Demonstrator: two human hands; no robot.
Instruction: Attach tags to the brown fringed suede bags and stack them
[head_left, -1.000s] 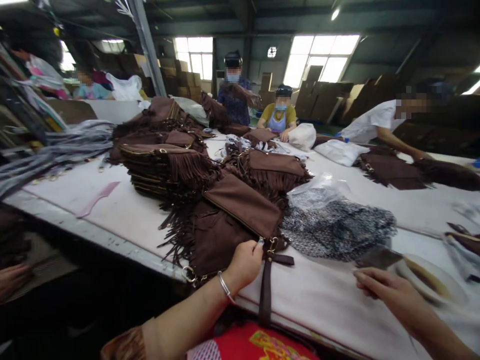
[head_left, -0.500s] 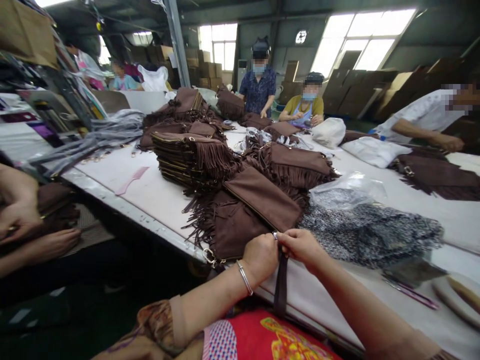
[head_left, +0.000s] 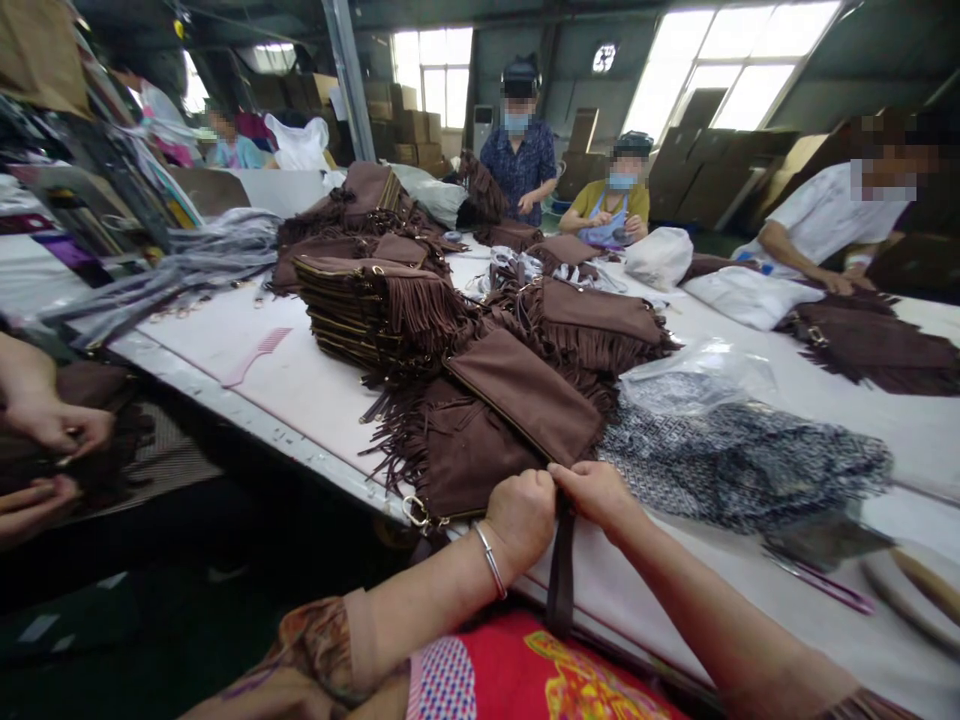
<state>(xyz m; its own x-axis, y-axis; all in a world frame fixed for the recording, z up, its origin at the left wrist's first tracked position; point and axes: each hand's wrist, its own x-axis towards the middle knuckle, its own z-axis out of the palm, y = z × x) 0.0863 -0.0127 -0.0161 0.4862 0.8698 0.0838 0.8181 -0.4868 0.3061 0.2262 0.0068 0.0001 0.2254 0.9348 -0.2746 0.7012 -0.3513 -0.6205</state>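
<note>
A brown fringed bag (head_left: pixel 510 410) lies at the near edge of the white table, its zipped flap uppermost and a metal ring at its lower left corner. My left hand (head_left: pixel 523 520), with a silver bangle at the wrist, is closed at the bag's near edge. Against it, my right hand (head_left: pixel 592 490) is pinched, fingertips touching the left fist. From between the hands a dark brown strap (head_left: pixel 561 585) hangs over the table edge. Whatever small part sits in the fingertips is hidden.
Stacked brown bags (head_left: pixel 345 310) stand behind. A pink comb (head_left: pixel 259 358) lies left, patterned grey fabric (head_left: pixel 742 460) under clear plastic right, and a pink-handled tool (head_left: pixel 825 585) nearer. Another person's hands (head_left: pixel 56 425) work at far left; several people sit or stand across the table.
My hands stay nearly in place; the shiny bit between my fingertips no longer shows. The neighbour's hands at left have moved apart, and the person at right has shifted left over the bags.
</note>
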